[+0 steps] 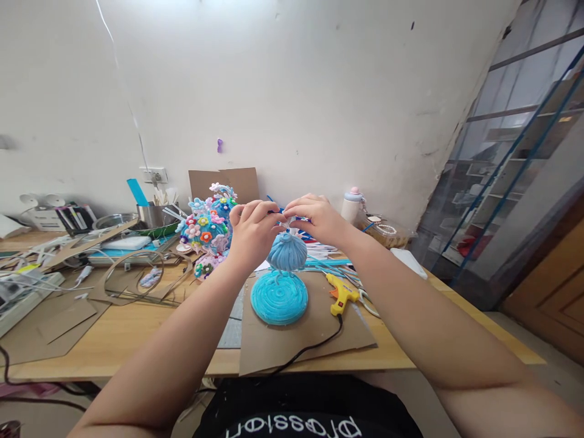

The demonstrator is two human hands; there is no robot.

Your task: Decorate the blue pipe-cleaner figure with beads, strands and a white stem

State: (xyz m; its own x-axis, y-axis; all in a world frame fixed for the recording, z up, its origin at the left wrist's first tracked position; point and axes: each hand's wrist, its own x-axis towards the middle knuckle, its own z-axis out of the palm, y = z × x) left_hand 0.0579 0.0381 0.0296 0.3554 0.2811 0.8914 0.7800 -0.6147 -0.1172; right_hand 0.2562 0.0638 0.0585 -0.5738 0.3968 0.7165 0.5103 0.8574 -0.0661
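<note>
Black shirt with white lettering at the bottom edge; above it, the left hand and right hand meet, fingertips of each pressed together, whatever they pinch too small and hidden to tell; just under the grip sits a ribbed blue ball; below that, a coiled turquoise disc on cardboard; lower right, a yellow glue gun; left of the grip, pompom-like flower decorations.

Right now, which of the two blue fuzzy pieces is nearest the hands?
The ribbed ball, just below the left hand and right hand. The other is the flat spiral disc, on the cardboard.
</note>
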